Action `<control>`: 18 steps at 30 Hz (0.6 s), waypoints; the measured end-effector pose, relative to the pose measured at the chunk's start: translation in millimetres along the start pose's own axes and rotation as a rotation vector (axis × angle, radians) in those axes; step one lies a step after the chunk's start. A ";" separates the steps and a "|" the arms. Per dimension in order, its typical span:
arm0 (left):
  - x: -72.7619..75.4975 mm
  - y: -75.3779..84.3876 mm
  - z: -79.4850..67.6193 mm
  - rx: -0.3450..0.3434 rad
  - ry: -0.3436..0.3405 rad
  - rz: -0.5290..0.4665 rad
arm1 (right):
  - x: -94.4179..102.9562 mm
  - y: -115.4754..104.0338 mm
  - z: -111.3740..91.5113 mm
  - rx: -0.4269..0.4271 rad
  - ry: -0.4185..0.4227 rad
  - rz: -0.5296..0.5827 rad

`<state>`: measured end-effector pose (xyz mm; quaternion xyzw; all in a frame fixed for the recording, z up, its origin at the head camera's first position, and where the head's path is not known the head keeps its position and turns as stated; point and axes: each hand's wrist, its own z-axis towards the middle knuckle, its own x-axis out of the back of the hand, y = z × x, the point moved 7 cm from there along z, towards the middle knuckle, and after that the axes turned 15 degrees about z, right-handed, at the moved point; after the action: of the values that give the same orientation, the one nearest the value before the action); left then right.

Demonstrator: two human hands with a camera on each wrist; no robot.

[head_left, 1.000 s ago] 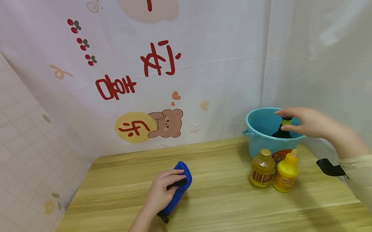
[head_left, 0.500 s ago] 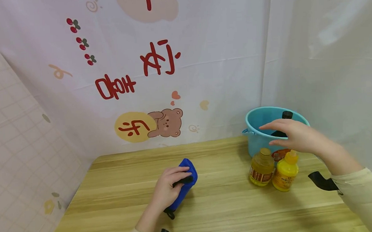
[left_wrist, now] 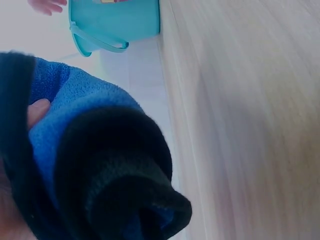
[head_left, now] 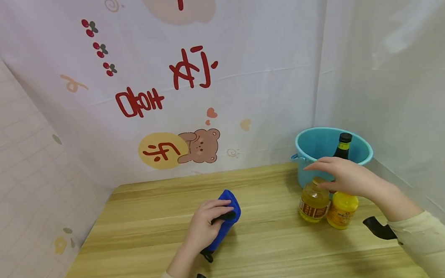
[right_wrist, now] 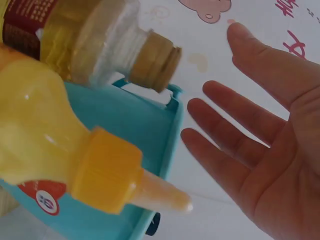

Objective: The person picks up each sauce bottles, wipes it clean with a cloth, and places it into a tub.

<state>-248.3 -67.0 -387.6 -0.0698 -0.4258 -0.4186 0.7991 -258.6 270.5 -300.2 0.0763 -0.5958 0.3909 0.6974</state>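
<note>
My left hand grips a folded blue cloth with black edging, just over the wooden table. In the left wrist view the cloth looks like terry fabric, with a thick black rolled end. My right hand is held with fingers spread and nothing in them. It hovers over two bottles: a clear oil bottle with a brownish cap and a yellow squeeze bottle with a nozzle. The nozzle shows in the right wrist view, apart from my fingers.
Behind the two bottles stands a light blue bucket, its handle hanging at the left. A dark bottle with a black cap and yellow-green neck band stands in the bucket. A printed white curtain backs the table.
My right hand has come away from the dark bottle in the bucket, moving left and down to above the two bottles. My left hand has shifted slightly right with the cloth.
</note>
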 end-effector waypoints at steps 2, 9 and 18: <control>0.7 0.3 -0.5 -0.001 0.001 0.000 | -4.9 0.5 0.1 -0.001 -0.013 -0.007; 1.4 1.3 -1.1 -0.013 0.008 0.004 | -18.2 7.3 -0.2 -0.033 -0.058 -0.011; 1.1 1.9 -1.8 -0.021 0.023 0.004 | -26.6 9.7 0.8 -0.049 -0.058 -0.019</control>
<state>-245.6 -67.3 -387.4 -0.0741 -0.4122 -0.4222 0.8040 -265.0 264.7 -327.1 0.0763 -0.6245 0.3673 0.6850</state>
